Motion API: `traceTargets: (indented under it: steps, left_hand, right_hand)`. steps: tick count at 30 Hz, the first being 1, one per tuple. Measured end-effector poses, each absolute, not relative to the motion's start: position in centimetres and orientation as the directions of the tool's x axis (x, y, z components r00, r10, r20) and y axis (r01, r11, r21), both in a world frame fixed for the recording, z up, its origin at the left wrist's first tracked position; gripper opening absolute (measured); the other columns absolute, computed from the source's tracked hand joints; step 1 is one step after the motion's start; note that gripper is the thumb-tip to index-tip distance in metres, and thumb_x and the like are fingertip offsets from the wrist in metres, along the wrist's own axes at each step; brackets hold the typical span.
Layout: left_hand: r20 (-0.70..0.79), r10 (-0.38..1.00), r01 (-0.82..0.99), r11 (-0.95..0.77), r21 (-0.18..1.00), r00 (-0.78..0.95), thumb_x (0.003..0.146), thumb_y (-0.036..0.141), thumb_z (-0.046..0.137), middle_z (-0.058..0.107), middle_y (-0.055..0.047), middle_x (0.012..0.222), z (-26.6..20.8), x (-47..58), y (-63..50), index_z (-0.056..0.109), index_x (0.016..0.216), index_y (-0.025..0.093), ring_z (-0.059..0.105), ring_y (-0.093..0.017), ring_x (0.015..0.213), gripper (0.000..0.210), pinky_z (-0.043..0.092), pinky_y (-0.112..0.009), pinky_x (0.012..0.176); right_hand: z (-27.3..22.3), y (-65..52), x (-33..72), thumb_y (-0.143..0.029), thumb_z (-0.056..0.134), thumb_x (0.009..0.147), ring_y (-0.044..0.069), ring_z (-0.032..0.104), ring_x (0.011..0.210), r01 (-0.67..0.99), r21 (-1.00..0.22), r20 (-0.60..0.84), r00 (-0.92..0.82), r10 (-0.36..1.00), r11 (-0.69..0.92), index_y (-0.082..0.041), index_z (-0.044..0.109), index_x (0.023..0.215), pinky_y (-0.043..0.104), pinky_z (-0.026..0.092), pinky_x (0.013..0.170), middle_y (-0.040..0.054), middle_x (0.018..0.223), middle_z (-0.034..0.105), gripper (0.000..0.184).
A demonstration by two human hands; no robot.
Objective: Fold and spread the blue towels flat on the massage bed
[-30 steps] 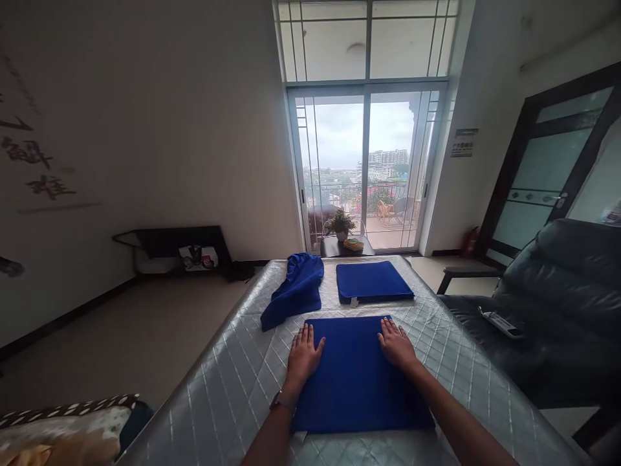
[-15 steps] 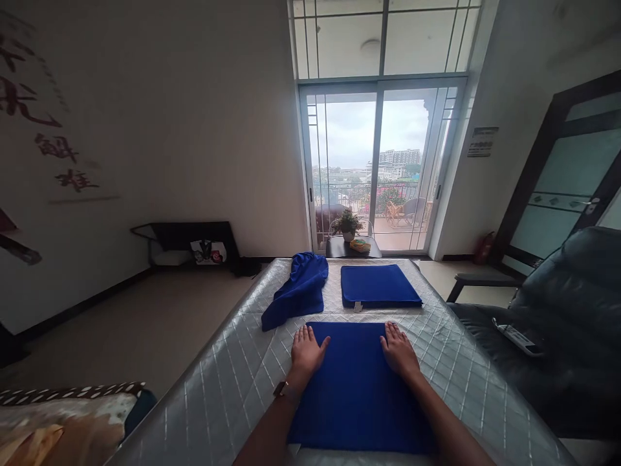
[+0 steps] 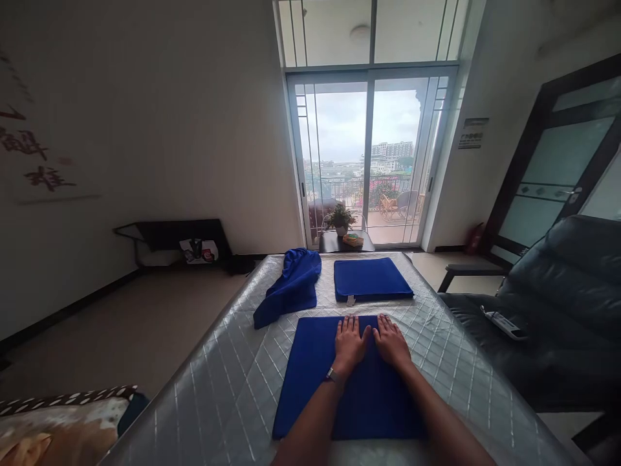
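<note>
A blue cloth [image 3: 305, 382], spread into a flat rectangle, lies on the silver quilted table cover [image 3: 228, 388] right before me. My left hand [image 3: 350, 343] rests flat near the cloth's far edge, fingers pointing away and thumb out. Beside it on the right, my right hand [image 3: 391, 343] presses flat too, the two thumbs almost meeting. Farther back sits a neatly folded blue cloth [image 3: 372, 278] with a white tag [image 3: 350, 299] at its near edge. To its left a crumpled blue cloth [image 3: 291, 288] is heaped. My forearms cover part of the near cloth.
A dark armchair [image 3: 548, 323] with a white remote-like device [image 3: 504, 323] stands at the right. Beyond the table's far edge, a small dark table [image 3: 334, 244] carries a potted plant [image 3: 341, 220] before glass sliding doors [image 3: 330, 149]. A patterned cover [image 3: 63, 414] shows at lower left.
My left hand has slid right across the cloth from its left edge, now close beside my right hand. My right hand remains flat near the far edge. The view has turned slightly right.
</note>
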State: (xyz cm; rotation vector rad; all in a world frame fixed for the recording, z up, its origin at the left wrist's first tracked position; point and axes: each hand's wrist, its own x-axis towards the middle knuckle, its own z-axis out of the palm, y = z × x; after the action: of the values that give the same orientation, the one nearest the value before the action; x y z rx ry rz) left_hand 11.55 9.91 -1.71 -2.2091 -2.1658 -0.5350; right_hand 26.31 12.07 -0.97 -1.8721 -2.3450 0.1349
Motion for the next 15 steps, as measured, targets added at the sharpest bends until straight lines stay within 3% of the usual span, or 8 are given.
traceTargets:
  steps: [8,15]
  left_hand:
    - [0.162,0.961,0.969,0.203,0.143,-0.226,0.101,0.062,0.014,0.032,-0.015,0.163,-1.3,-0.6,7.5,0.036,0.155,0.01,0.026,-0.028,0.152,0.078,0.021,-0.047,0.124]
    - [0.163,0.96,0.967,0.205,0.154,-0.229,0.1,0.064,0.015,0.03,-0.017,0.163,-1.4,-2.2,6.8,0.033,0.155,0.005,0.026,-0.028,0.152,0.082,0.021,-0.045,0.124]
  right_hand:
    - [-0.9,12.1,26.2,-0.037,0.022,0.102,0.019,0.016,0.154,0.967,-0.15,0.049,-0.2,0.979,0.205,-0.007,0.024,0.159,0.036,0.012,0.124,0.0074,0.166,0.022,0.064]
    - [0.2,11.3,25.7,-0.028,0.025,0.1,0.023,0.023,0.152,0.963,-0.078,0.147,-0.245,0.958,0.258,-0.004,0.032,0.156,0.041,0.013,0.124,0.0122,0.163,0.028,0.061]
